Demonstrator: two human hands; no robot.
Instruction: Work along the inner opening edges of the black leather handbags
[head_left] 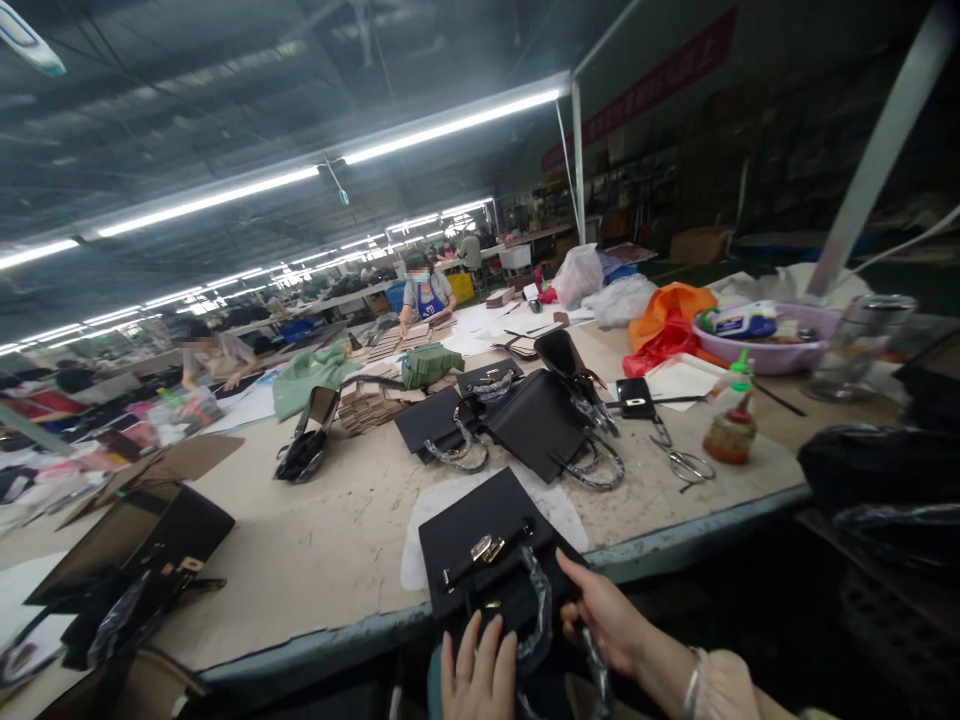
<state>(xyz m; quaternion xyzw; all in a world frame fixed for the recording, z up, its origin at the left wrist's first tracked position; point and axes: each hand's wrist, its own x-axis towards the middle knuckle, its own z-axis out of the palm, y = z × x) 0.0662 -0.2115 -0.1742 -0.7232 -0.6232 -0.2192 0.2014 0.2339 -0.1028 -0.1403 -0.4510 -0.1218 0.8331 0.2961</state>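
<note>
A black handbag [480, 530] with gold clasp hardware lies tilted at the table's front edge, its lower part reaching past the edge toward me. Clear plastic film wraps its handle [538, 600]. My right hand [607, 615] grips the bag's right side, thumb on top and fingers curled beneath. On the lower front of the bag rest the fingers of my left hand [480, 670], stretched out and slightly apart. Under the bag's far end is a white sheet [416, 540] on the tabletop. The bag's bottom part is hidden by my hands and the frame edge.
More black handbags [536, 420] lie just beyond, others at left [142, 560]. Scissors [688, 466], a glue bottle [729, 432] and a purple basin [806, 345] stand at right. Stacked brown pieces [371, 402] lie farther back. A co-worker [427, 295] sits across the table.
</note>
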